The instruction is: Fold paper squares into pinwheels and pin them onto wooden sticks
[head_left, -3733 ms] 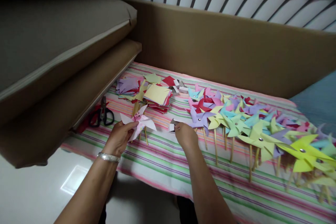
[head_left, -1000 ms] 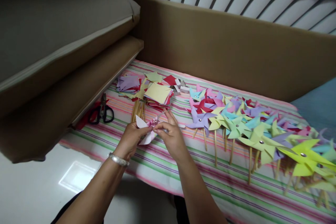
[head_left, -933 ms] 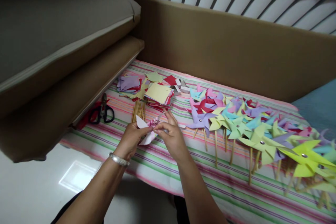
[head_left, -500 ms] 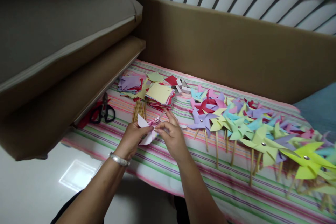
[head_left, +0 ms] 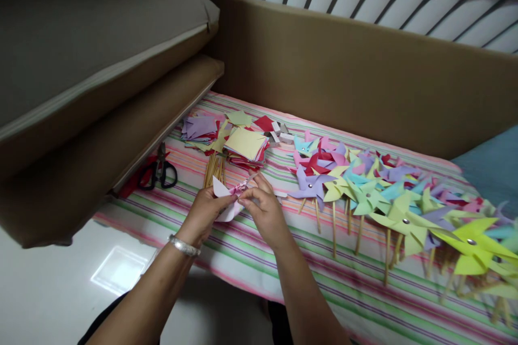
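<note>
Between my hands is a white and pink patterned paper pinwheel (head_left: 229,213), with its points partly folded in. My left hand (head_left: 206,210) pinches its left side between thumb and fingers. The fingertips of my right hand (head_left: 264,206) are closed on its right side near the middle; whether they also grip a small pin is too small to tell. Just beyond lie a bundle of thin wooden sticks (head_left: 213,168) and a stack of cut paper squares (head_left: 246,144). Finished pinwheels on sticks, such as a purple one (head_left: 311,185), lie to the right.
Black-handled scissors (head_left: 158,172) lie at the left on the striped cloth (head_left: 307,275). Behind the sticks are more cut papers (head_left: 199,128) and small white boxes (head_left: 283,135). Stacked brown cushions (head_left: 101,102) overhang the left; a brown panel (head_left: 356,75) stands behind.
Both hands stay in nearly the same place on the pinwheel. The right fingers have shifted slightly, drawing a little closer together.
</note>
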Tool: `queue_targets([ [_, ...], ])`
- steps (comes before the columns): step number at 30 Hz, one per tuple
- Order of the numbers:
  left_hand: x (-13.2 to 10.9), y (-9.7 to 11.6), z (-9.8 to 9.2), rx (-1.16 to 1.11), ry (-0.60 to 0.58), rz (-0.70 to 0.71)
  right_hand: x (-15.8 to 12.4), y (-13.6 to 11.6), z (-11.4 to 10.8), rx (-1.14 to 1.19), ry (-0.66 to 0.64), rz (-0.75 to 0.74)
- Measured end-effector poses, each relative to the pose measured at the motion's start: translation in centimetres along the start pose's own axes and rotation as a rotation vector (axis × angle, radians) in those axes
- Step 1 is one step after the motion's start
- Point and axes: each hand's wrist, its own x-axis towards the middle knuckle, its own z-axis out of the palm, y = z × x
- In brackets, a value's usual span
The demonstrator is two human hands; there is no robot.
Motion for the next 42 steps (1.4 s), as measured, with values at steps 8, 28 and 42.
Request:
queue_targets([
  [8, 0.1, -0.2, -0.2, 0.042, -0.031, 0.02, 0.2, 0.0, 0.1, 0.148, 0.022, 0.063],
  [28, -0.2, 0.1, 0.2, -0.049, -0.118, -0.025, 0.3, -1.0, 0.0, 0.306, 0.084, 0.234],
  [42, -0.2, -0.5, 0.3, 0.018, -0.039, 0.054, 0.3, -0.7, 0.4, 0.323, 0.128, 0.218],
])
